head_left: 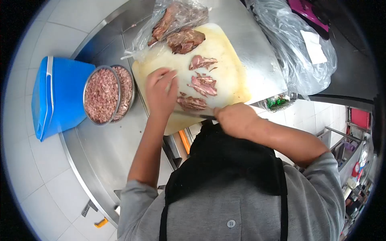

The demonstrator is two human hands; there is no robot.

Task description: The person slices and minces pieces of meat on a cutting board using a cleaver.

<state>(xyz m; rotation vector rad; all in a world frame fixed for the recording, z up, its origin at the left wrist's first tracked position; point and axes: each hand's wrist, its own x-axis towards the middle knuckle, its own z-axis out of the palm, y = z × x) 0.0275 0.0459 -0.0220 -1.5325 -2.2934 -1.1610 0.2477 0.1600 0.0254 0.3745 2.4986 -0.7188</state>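
Observation:
My right hand (236, 119) is closed round the handle of a knife (195, 115), whose blade points left along the near side of a pile of sliced meat (191, 103). My left hand (161, 90) is just left of that pile, over the cutting board (235, 76), with its fingers apart and nothing seen between them. Two more portions of cut meat, a middle one (204, 85) and a smaller one (202, 62), lie farther up the board. Beyond them rests a large browned piece of meat (185, 40), beside a clear plastic bag (193, 14) with more meat in it.
Two round containers of chopped meat (101, 95) overlap on the steel counter at the left, against a blue cooler (68, 94). Clear plastic bags (277, 36) lie along the right side of the counter. An orange-handled object (101, 223) is at the lower left.

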